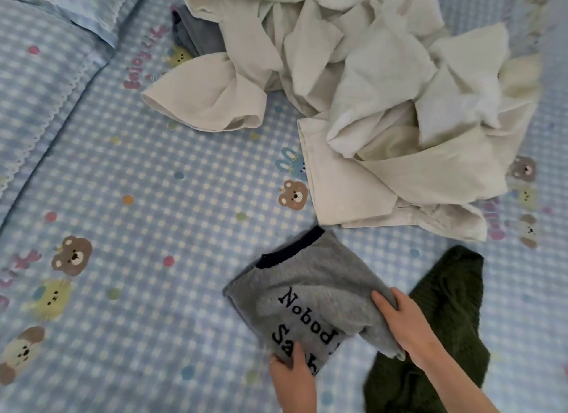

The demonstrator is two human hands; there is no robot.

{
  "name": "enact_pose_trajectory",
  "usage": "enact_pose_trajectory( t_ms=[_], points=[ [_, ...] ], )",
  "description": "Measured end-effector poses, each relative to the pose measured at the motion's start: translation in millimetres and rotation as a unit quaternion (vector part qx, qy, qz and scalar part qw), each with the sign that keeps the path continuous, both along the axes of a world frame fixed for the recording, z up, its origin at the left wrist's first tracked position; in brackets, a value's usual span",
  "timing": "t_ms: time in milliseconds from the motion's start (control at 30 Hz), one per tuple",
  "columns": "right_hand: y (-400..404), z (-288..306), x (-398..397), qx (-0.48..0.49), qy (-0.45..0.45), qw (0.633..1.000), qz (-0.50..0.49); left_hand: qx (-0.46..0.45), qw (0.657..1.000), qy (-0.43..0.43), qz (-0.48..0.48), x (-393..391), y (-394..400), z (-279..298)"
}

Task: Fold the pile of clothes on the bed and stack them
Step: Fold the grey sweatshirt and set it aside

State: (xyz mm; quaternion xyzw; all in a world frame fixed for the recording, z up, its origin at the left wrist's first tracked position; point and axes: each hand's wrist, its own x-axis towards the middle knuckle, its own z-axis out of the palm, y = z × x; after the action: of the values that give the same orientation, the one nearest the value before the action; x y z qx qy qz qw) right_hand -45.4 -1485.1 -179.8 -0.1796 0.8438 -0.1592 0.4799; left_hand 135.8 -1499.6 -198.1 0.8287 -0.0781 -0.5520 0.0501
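both hands are gripping the grey tee (295, 292); left hand (293, 379) is pinching the near edge, right hand (402, 323) is clamping the side fold so it's holding its shape, i guess

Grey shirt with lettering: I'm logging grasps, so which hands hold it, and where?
Both: the left hand pinches the grey shirt at its near edge; the right hand grips its folded right side.
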Motion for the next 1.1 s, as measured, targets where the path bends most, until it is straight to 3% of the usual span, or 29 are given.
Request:
enact_pose_trajectory(
  t_ms=[233, 400, 600, 767, 900, 967, 1100],
  points=[
    [65.2, 37.3, -23.0, -0.051, 0.003, 0.992, -0.117, -0.174, 0.976, -0.014, -0.128, 12.9, 12.4, 49.7],
    [123.4, 77.6, -59.7, -0.096, 0.014, 0.982, -0.159, -0.284, 0.933, 0.056, -0.215, -44.3, 33.7, 105.6],
    [224.4, 125.3, -134.1, -0.129, 0.058, 0.962, -0.232, -0.303, 0.898, 0.121, -0.295, -144.7, 104.9, 138.7],
    [314.2, 156.9, -230.2, -0.144, 0.122, 0.941, -0.281, -0.33, 0.838, 0.198, -0.388, -262.6, 170.4, 157.3],
    [380.3, 167.2, -308.8, -0.157, 0.196, 0.915, -0.316, -0.34, 0.805, 0.264, -0.409, -339.5, 221.1, 156.0],
    [419.1, 162.7, -335.6, -0.154, 0.203, 0.904, -0.342, -0.339, 0.804, 0.269, -0.408, -360.7, 250.2, 143.2],
    [484.9, 116.0, -352.2, -0.083, 0.174, 0.9, -0.392, -0.25, 0.839, 0.228, -0.426, -370.2, 306.8, 87.9]
  ],
)
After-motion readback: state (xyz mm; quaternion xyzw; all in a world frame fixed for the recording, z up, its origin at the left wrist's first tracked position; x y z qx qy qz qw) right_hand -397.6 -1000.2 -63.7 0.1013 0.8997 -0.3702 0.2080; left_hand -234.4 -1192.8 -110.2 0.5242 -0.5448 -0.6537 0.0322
